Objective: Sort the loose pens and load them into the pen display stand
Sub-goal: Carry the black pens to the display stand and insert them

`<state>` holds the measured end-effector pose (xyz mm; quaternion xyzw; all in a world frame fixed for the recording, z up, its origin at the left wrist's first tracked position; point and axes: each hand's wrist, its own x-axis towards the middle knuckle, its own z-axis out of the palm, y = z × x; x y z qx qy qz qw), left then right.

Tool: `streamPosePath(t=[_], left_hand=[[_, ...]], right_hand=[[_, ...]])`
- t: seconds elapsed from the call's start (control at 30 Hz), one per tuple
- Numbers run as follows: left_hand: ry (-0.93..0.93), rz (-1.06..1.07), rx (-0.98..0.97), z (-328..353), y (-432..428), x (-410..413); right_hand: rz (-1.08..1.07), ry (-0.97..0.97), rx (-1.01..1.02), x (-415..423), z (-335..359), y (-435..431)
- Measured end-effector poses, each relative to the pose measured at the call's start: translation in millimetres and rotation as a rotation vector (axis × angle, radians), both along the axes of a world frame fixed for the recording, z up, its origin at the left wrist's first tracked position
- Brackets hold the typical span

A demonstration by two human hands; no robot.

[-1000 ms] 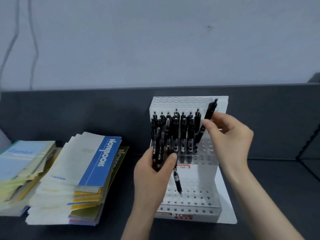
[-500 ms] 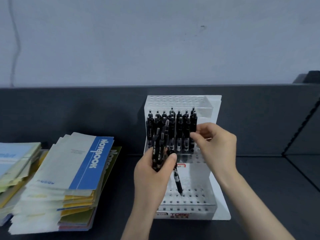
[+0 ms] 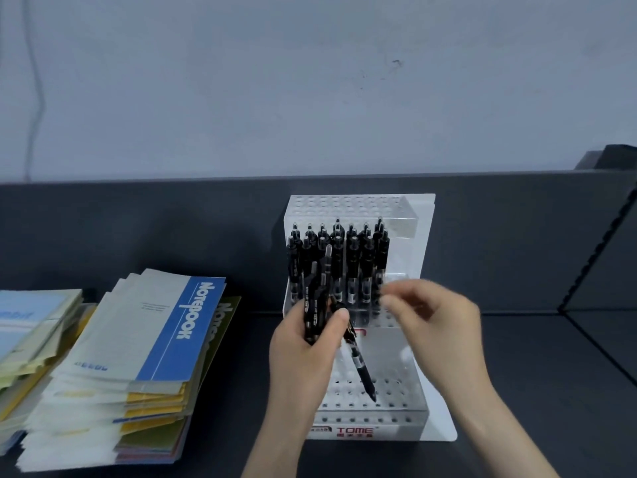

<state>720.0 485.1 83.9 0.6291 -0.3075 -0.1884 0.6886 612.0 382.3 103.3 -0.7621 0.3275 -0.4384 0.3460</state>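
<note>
Centre of the frame: a clear stepped stand [image 3: 424,257] with rows of small holes sits on a dark table [image 3: 524,391], with a red "TOME" label along its front edge. About two rows of black pens [image 3: 353,267] stand upright in its middle step, clips at the top, filling that step from its left side to near its right. Our left hand [image 3: 303,360] rises from the lower centre in front of the stand's left half, with fingers and thumb wrapped round a bundle [image 3: 319,305] of more black pens held roughly upright. One loose pen [image 3: 360,369] slants down and right from under the thumb, its tip just above the holes of the lowest step. Our right hand [image 3: 437,329] comes in from the lower right, its fingertips [image 3: 389,300] just beside the rightmost standing pens. It is blurred, and we cannot tell whether it pinches anything. At lower left lies a fanned stack of notebooks [image 3: 155,339], the top cover grey with a blue band reading "Notebook". A second, paler stack [image 3: 31,322] lies at the far left edge. A dark partition [image 3: 138,229] runs behind the table, with a grey wall [image 3: 310,81] above it.
</note>
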Motion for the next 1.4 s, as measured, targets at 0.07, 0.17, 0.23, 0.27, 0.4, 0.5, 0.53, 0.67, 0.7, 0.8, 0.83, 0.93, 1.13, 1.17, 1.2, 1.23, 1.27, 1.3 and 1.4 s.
streamPosePath(t=[0.07,0.17,0.23,0.27,0.4,0.5,0.53,0.67,0.7,0.8,0.83,0.93,1.13,1.17,1.2,1.23,1.27,1.3,1.4], left_hand=[[0.015,-0.013,-0.016,0,-3,-3],[0.031,-0.032,-0.022,1,-8,-7],[0.039,-0.034,-0.038,1,-9,-8],[0.054,-0.024,-0.056,1,-9,-8],[0.147,0.006,-0.123,3,-6,-6],[0.170,0.004,-0.149,5,-5,-7],[0.169,0.005,-0.150,5,-5,-7],[0.203,-0.027,-0.160,2,-3,-4],[0.215,-0.035,-0.164,1,-2,-3],[0.264,-0.061,-0.192,-2,1,-1],[0.271,-0.067,-0.203,-3,2,0],[0.241,-0.073,-0.208,-4,2,-1],[0.168,-0.093,-0.180,-5,2,-4],[0.160,-0.097,-0.168,-5,2,-5],[0.152,-0.098,-0.155,-5,2,-6],[0.144,-0.099,-0.141,-5,1,-7],[0.133,-0.100,-0.129,-5,0,-8],[0.119,-0.102,-0.118,-5,-1,-9],[0.066,-0.128,-0.086,-5,-5,-12]], right_hand=[[0.170,0.176,0.043,-2,-2,13],[0.219,0.250,0.053,0,-12,17],[0.152,0.199,0.049,0,-11,14],[0.100,0.122,0.061,-1,-8,11],[-0.037,-0.295,0.099,-6,21,-9],[-0.076,-0.327,0.062,0,32,-18],[-0.086,-0.314,0.052,3,31,-20],[-0.113,-0.217,0.022,13,23,-23],[-0.112,-0.191,0.025,15,20,-23],[-0.118,-0.091,0.032,19,11,-24],[-0.122,-0.062,0.035,20,8,-23],[-0.176,0.032,0.018,19,3,-21],[-0.190,0.086,-0.009,19,0,-15],[-0.180,0.088,0.005,17,0,-16],[-0.170,0.081,0.018,15,-2,-16],[-0.163,0.056,0.030,11,-4,-16],[-0.156,0.014,0.043,7,-5,-13],[-0.139,-0.029,0.052,2,-6,-8],[0.000,-0.048,0.099,-7,-8,6]])
